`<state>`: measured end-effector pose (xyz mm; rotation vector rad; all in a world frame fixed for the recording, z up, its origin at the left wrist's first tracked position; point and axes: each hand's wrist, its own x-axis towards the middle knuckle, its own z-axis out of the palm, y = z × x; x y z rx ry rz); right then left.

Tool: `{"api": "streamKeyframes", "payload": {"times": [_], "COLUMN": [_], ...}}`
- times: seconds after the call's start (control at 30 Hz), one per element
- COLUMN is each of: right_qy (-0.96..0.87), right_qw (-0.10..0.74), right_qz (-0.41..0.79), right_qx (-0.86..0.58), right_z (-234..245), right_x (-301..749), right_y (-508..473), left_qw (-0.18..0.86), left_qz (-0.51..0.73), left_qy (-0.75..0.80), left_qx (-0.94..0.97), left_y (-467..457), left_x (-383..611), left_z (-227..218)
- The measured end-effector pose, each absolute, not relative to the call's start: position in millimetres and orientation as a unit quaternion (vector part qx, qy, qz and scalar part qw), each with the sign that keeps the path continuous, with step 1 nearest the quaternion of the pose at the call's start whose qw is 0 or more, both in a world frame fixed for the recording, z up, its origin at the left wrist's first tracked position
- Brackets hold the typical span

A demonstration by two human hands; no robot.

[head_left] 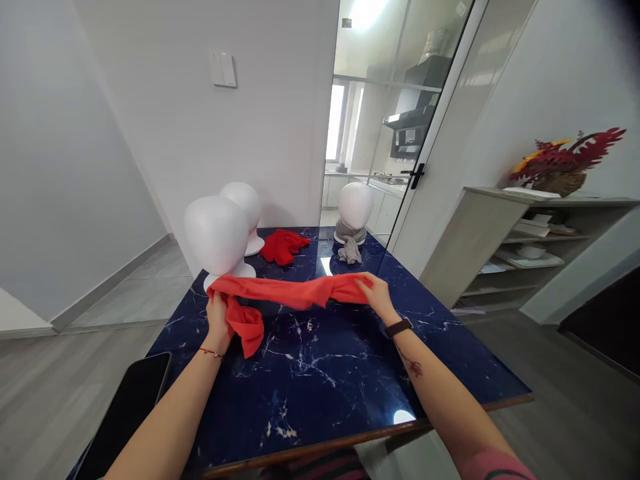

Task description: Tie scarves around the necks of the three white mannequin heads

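Red cloth point(295, 292), a scarf twisted into a long band, hangs stretched above the dark blue marbled surface point(320, 373), its long axis running left to right between the two hands. The left hand point(219, 321) is closed around the left end, where a loose tail droops down; the right hand point(377, 298) pinches the right end. Both hands are equally on it. Just beyond the left end stands one of three white foam heads point(216, 237); a second red cloth point(283, 245) lies farther off, and a grey scarf point(350, 248) wraps the far head. One phone point(131, 407) lies near left.
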<state>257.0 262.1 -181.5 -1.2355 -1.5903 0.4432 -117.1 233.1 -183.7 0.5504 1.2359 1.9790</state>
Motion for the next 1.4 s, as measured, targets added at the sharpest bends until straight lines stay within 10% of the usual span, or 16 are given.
{"api": "streamKeyframes", "payload": {"times": [0.23, 0.37, 0.63, 0.83, 1.17, 1.4], "right_qy": [-0.389, -0.42, -0.84, -0.811, -0.652, -0.854], "right_qw": [0.644, 0.612, 0.335, 0.188, 0.206, 0.305], "right_qz": [0.024, -0.08, 0.057, 0.037, -0.049, 0.025], "right_qx": [-0.658, -0.665, -0.424, -0.552, -0.728, -0.421], "right_z": [-188.3, -183.8, -194.9, -199.9, -202.1, -195.6], "right_x": [298.2, 291.2, 212.1, 222.7, 270.8, 197.3], "right_y": [279.9, 271.3, 246.8, 254.0, 267.3, 238.2], "left_qw": [0.413, 0.259, 0.173, 0.141, 0.167, 0.23], "left_qz": [0.684, 0.568, 0.387, 0.371, 0.302, 0.287], "left_qy": [0.494, 0.585, 0.526, 0.516, 0.563, 0.408], "left_qx": [0.342, 0.517, 0.737, 0.759, 0.751, 0.836], "left_y": [229.9, 230.2, 225.0, 222.8, 220.3, 205.5], "left_x": [-97.1, -94.9, -83.8, -84.9, -90.6, -70.5], "left_z": [-189.4, -196.3, -206.9, -206.7, -191.8, -184.1]}}
